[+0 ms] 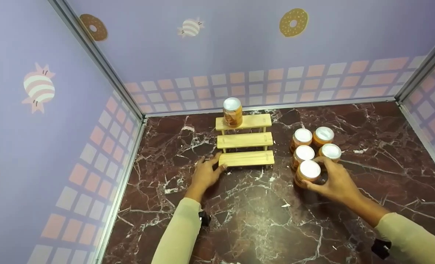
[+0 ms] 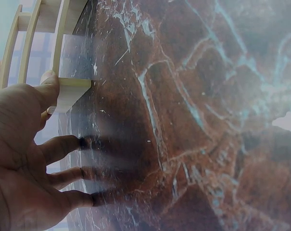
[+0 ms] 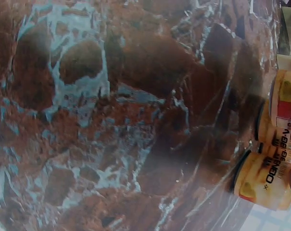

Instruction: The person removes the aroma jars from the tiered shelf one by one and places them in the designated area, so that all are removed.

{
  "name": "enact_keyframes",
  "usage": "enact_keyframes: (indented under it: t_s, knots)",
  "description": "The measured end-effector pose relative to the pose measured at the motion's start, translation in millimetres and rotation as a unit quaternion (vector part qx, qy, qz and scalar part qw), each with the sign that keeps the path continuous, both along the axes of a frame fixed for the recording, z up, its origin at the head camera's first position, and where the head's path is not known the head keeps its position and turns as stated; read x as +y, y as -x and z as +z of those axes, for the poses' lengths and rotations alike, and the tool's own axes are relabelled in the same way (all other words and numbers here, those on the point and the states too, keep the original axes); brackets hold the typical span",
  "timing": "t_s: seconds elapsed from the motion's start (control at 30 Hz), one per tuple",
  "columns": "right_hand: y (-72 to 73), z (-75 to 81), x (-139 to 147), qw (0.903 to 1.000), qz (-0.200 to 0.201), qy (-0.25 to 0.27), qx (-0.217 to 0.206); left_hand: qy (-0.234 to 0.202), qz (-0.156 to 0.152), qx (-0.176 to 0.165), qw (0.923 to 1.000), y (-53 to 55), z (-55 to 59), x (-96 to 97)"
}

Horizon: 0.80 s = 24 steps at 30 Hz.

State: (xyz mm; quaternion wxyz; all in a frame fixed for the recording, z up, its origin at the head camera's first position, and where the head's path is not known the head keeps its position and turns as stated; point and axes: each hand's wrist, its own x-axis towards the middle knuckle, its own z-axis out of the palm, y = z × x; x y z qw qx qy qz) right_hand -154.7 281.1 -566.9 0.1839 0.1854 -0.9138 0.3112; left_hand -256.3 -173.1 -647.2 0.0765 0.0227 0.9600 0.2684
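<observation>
A small pale wooden stand with three steps (image 1: 245, 140) stands on the table. My left hand (image 1: 205, 172) is at the left end of its lowest step, pinching that end between thumb and index finger. The other fingers (image 2: 63, 149) are spread close to the tabletop. One orange can with a white lid (image 1: 233, 112) sits upright on the top step, towards its left. To the right, my right hand (image 1: 333, 179) holds the front can (image 1: 308, 172) of a group between thumb and fingers. Behind it stand several matching cans (image 1: 302, 137); printed labels (image 3: 265, 180) show in the right wrist view.
The tabletop (image 1: 261, 216) is dark red marble with white veins. Purple panels (image 1: 236, 47) with sweets and checks enclose it at the back, left and right, joined by grey metal edging (image 1: 109, 75). A small white scrap (image 1: 285, 205) lies in front.
</observation>
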Motion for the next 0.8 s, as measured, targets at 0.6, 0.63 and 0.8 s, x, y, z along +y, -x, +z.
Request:
enact_keyframes:
  t_s: [0.6,0.63,0.8]
  knots:
    - [-4.4,-10.3,1.1,0.9995,-0.003,0.000,-0.031,-0.003,-0.004,0.008,1.0000,-1.2,1.3,1.1]
    - [-4.5,-10.3,1.0,0.9996,-0.003,0.000,-0.030,-0.005,-0.003,0.008,0.9999,-1.7,1.8,1.3]
    - [-5.1,-10.6,1.1,0.9994,-0.006,0.001,-0.034,-0.002,-0.004,0.007,1.0000,-1.6,1.7,1.3]
